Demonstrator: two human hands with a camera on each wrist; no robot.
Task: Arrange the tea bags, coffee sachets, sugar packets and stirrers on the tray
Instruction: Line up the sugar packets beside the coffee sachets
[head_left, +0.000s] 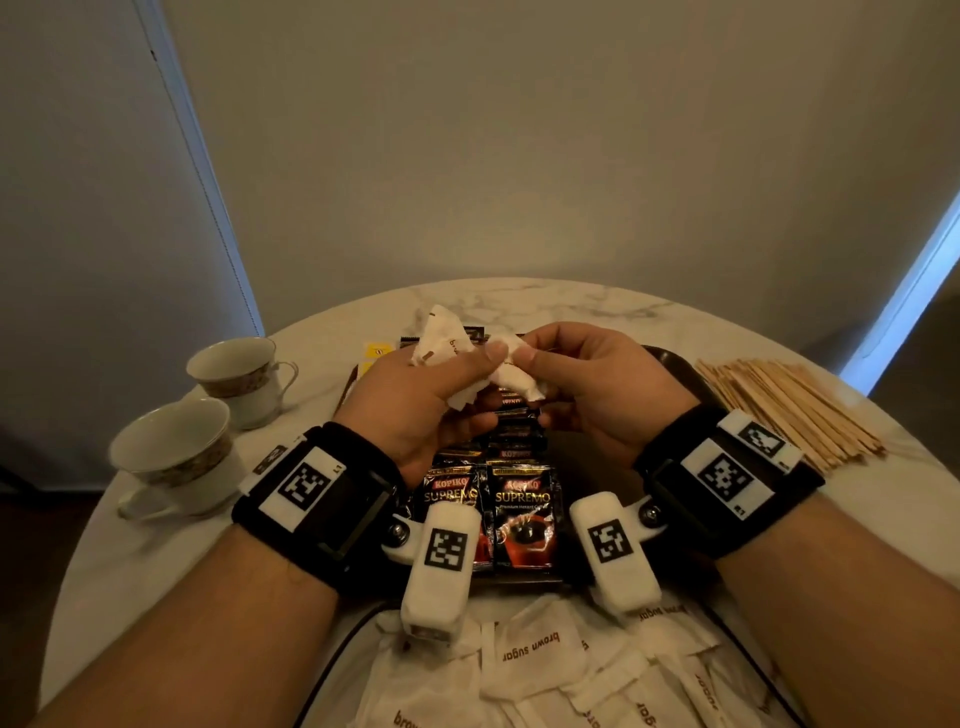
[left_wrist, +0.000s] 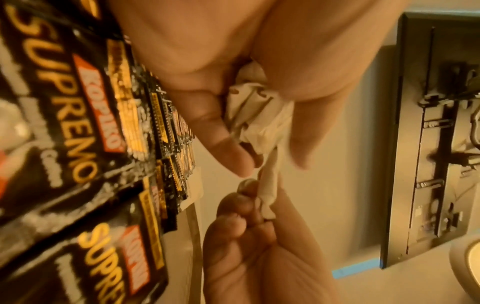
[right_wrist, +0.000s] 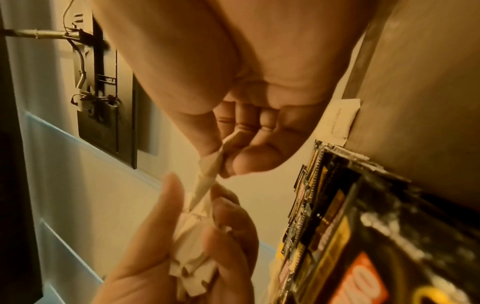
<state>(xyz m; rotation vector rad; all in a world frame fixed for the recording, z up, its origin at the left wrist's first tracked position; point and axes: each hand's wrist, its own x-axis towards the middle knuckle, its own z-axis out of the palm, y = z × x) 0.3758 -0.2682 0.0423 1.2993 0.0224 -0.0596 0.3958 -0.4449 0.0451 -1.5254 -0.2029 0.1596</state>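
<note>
At centre frame, the left hand (head_left: 415, 410) is clutching a bunch of sugar packets (head_left: 439, 338) while the right hand (head_left: 587, 384) is pinching one packet (head_left: 511, 376); it should be drawn out slowly so the others are not dragging loose.

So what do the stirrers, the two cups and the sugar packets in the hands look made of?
Stirrers: pale tan flat sticks, matte, apparently wood.
Cups: glossy white with a gold patterned band, likely porcelain or glazed ceramic.
Sugar packets: thin white matte paper by the look, creased and crumpled where the left hand bunches them and the right hand pinches one.
</note>
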